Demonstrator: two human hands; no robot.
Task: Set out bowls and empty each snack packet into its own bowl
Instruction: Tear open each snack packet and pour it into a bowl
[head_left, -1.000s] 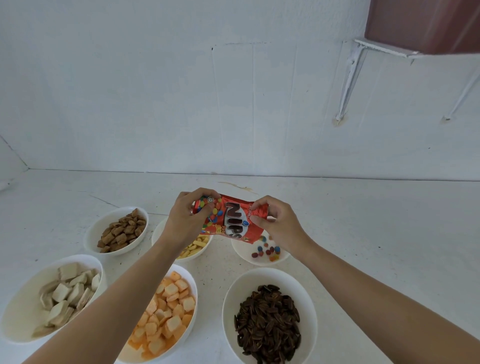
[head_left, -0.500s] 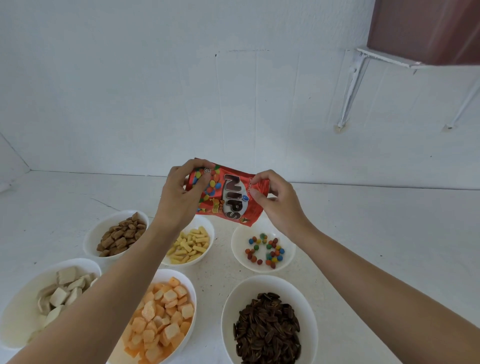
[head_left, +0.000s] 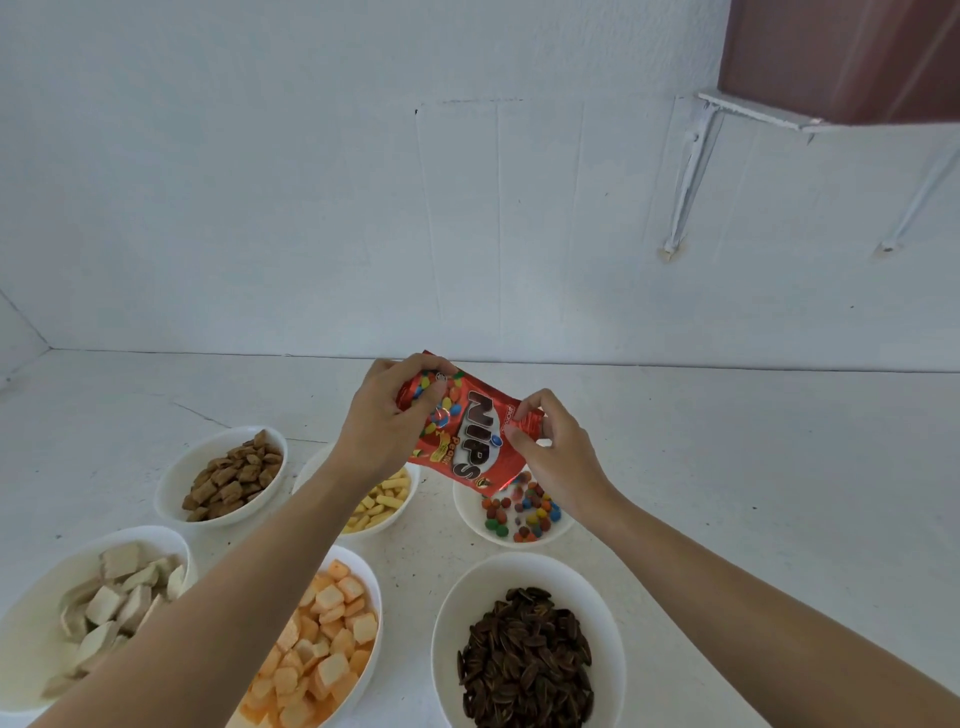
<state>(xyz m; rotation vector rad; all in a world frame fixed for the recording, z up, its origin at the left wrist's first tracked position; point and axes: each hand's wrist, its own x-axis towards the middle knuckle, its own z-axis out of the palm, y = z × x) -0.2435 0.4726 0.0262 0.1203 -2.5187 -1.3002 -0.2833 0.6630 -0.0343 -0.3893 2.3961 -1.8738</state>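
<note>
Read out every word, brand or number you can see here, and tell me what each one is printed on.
"NIPS": large dark letters on the red foil snack packet, held by the left hand and the right hand.
"Peanu...": small yellow word beside the brand on the same packet; its ending is unclear.
Small white print at the packet's corner by the right hand: too small to read.
Nothing else in view carries readable text.

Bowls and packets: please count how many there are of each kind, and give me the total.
Bowls: 6, all white, each with a snack inside
Packet: 1, red, held by the left hand and the right hand
Total: 7
</note>
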